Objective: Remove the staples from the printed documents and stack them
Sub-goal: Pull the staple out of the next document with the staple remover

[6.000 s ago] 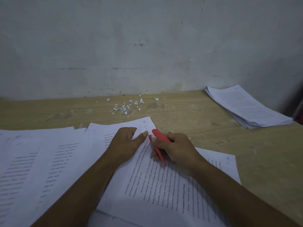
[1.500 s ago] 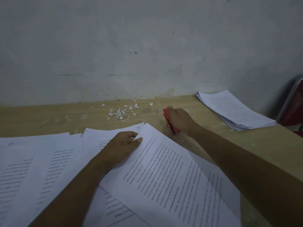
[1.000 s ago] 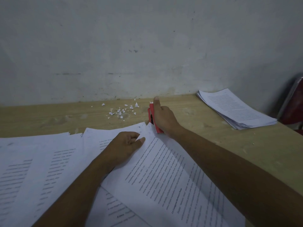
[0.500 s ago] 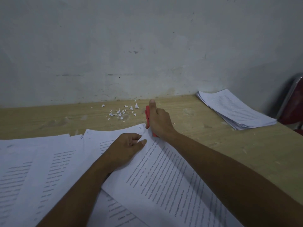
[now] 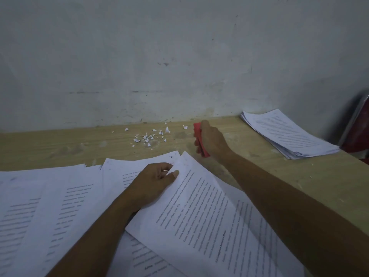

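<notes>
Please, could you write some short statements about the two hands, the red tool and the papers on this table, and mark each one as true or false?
1. The right hand grips the red tool. True.
2. The left hand lies flat on bare wood. False: it pinches the top corner of the printed document, thumb on top.
3. The paper scraps lie on the wooden table, close to the wall. True.
4. The stack of sheets sits at the table's left end. False: it sits at the far right end, beyond the right hand.
</notes>
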Tool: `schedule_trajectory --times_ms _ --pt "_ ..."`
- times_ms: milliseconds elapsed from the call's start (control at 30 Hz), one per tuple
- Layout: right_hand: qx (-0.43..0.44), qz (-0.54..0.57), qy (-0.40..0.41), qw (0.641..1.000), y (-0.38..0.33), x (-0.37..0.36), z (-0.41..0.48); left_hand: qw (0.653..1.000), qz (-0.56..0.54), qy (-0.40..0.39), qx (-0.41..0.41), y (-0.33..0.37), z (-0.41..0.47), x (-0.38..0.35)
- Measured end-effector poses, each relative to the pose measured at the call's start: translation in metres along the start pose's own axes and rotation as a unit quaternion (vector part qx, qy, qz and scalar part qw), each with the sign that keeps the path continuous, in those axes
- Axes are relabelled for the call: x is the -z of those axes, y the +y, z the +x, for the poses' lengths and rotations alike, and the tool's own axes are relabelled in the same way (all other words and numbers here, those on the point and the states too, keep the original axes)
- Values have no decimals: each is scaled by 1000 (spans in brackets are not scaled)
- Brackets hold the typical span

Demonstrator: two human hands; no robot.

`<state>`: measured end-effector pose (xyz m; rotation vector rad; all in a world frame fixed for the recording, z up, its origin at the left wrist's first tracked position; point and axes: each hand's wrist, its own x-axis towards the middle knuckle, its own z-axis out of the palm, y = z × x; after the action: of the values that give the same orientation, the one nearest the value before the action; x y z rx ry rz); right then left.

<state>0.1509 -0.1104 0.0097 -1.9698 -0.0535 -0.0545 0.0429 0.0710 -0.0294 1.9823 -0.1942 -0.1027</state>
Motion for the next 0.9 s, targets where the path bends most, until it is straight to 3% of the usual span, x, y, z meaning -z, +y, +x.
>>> schedule_trajectory --times_ms 100,200,367,600,667,733,767,900 --pt "71 -208 -6 975 16 19 10 1000 0 4 -2 2 0 0" --pt "95 -346 -20 933 34 29 10 1000 1 13 8 1 2 0" --pt "118 -471 21 874 58 30 7 1000 9 14 18 6 -1 1" --pt "146 -485 85 858 57 32 1 999 -39 19 -1 22 -8 1" --pt "151 -380 93 908 50 40 -7 998 -55 26 -2 26 -10 0" --pt "138 -207 18 968 36 54 -25 997 -64 37 -10 33 -12 -1" --pt "124 -154 -39 979 28 64 -37 997 -65 42 -15 37 -13 0" --pt "81 -181 -206 958 14 113 -76 993 -75 76 -46 58 -13 2"
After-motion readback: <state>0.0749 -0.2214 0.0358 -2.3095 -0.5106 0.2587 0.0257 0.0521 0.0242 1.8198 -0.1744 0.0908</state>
